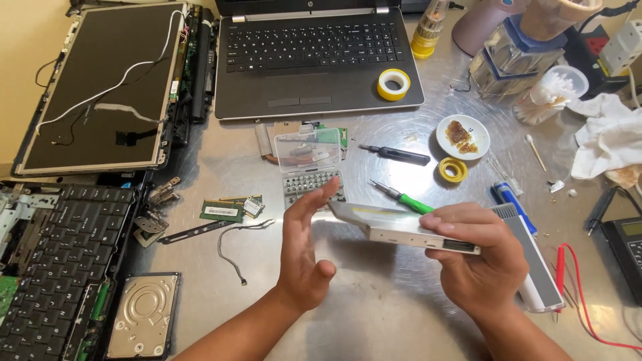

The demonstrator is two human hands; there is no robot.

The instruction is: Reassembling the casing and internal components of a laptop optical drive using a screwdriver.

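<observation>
My right hand [478, 257] grips a flat silver optical drive [394, 226] by its right end and holds it level above the metal table [374, 314]. My left hand [302, 251] is open, fingers together and upright, just left of the drive's free end without touching it. Behind the drive lie a green-handled screwdriver [404, 198] and an open clear case of screwdriver bits [309, 164]. A memory module [222, 211] and a small card lie to the left.
A grey laptop [314, 60] with a yellow tape roll [394, 84] sits at the back. A bare screen panel [100, 87], loose keyboard [57, 267] and hard drive [144, 314] fill the left. A black screwdriver [394, 154], small dish [463, 136], white cloth [608, 144] and red probe leads [582, 294] lie right.
</observation>
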